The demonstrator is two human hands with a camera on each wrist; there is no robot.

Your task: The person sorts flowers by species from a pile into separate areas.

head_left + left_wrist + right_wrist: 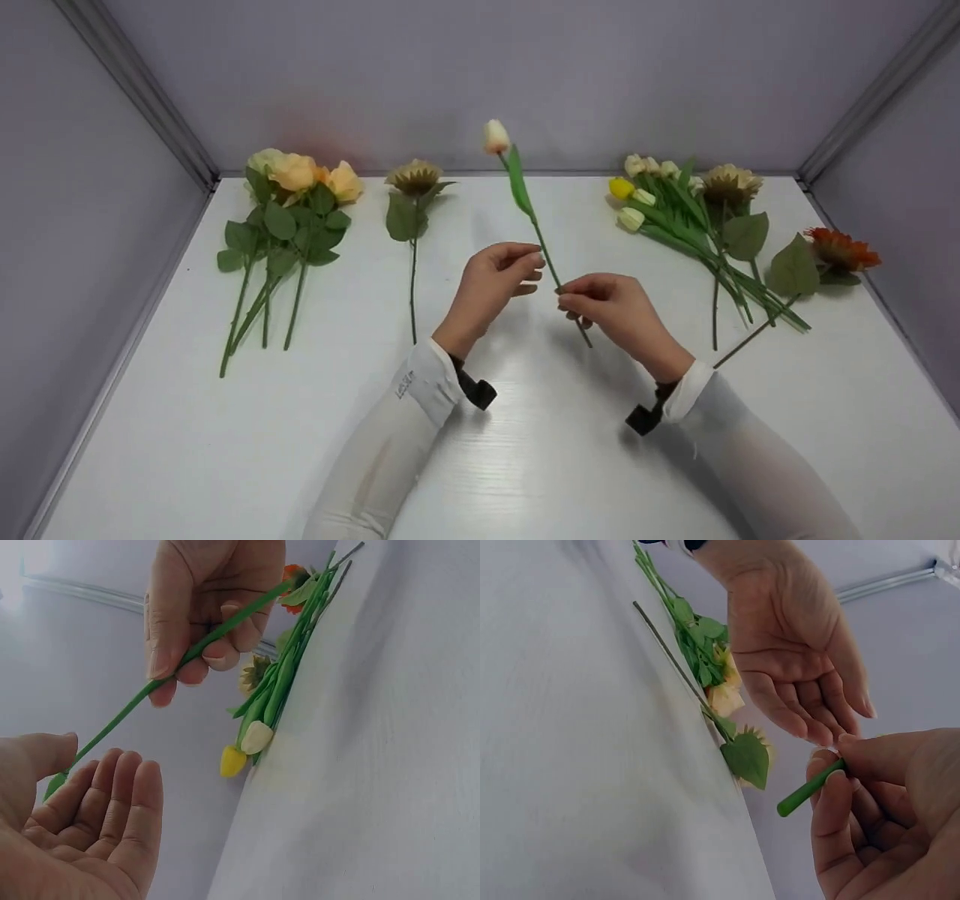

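A single pale peach tulip [496, 137] with a long green stem and one leaf is held up above the table, its bloom tilted to the left. My right hand [619, 307] pinches the lower stem between thumb and fingertips; the cut end [799, 799] sticks out below. Just left of the stem is my left hand [491, 289], palm turned toward it. Its fingers [124, 810] are loosely extended, with the thumb tip right at the stem in the left wrist view.
On the white table [495, 472], several peach and cream roses [294, 172] lie at the left, beside one beige sunflower [415, 180]. At the right are a pile of white and yellow tulips [631, 219], another beige sunflower [729, 184] and an orange flower [844, 249]. Grey panels enclose the table.
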